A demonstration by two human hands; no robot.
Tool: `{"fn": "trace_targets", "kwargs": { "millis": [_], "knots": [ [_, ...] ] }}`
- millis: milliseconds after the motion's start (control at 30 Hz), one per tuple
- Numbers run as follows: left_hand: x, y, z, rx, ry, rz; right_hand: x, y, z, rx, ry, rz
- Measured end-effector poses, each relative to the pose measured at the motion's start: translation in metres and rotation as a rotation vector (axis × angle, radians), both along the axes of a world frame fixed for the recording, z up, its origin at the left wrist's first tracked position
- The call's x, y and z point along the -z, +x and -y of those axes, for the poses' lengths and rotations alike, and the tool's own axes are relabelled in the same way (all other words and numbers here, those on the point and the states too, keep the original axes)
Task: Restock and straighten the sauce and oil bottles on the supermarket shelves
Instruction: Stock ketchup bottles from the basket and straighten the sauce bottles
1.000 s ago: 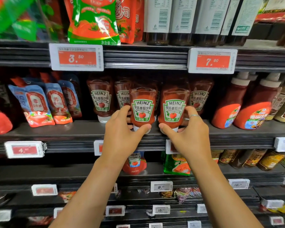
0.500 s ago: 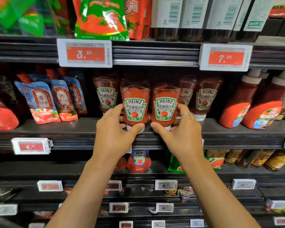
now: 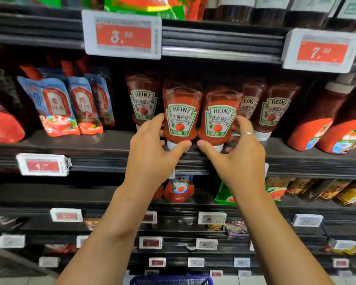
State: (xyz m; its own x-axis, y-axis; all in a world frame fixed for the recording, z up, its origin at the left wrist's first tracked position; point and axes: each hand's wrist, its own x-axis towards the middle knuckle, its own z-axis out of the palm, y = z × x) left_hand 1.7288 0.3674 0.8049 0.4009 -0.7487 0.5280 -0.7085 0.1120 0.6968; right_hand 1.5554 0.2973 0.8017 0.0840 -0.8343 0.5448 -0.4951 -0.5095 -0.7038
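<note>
Heinz ketchup bottles stand cap-down on the middle shelf point(image 3: 103, 149), and two front ones are in hand, side by side and touching at their lower bodies, labels facing out. To do this step well, I judge both should be set with caps flat on the shelf near its front edge, labels square to the aisle, in line with the Heinz bottles behind.

Blue ketchup pouches point(image 3: 56, 108) lean at the far left of the same shelf. Next, the left hand point(image 3: 150, 153) curls round the left front bottle point(image 3: 180, 114), thumb pressed on its white cap and fingers wrapped behind. Just beside it, the right hand point(image 3: 236, 157) clamps the right front bottle point(image 3: 219, 118) in mirror fashion, thumb at the cap, ringed finger round the far side. Larger red sauce bottles point(image 3: 314, 124) stand further right.
</note>
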Motion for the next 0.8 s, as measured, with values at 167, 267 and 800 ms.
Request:
{"fn": "trace_targets", "kwargs": {
  "millis": [167,267,800],
  "knots": [
    [0.032,-0.008,-0.030,-0.182,-0.324,0.087,0.024,-0.032,-0.026,-0.057,-0.160,0.119],
    [0.079,-0.020,-0.052,-0.243,-0.440,0.195,0.059,-0.049,-0.048,-0.269,-0.236,0.098],
    [0.546,-0.112,-0.199,-0.720,1.156,-0.874,0.495,-0.072,-0.081,-0.893,1.113,-0.970]
  ]
}}
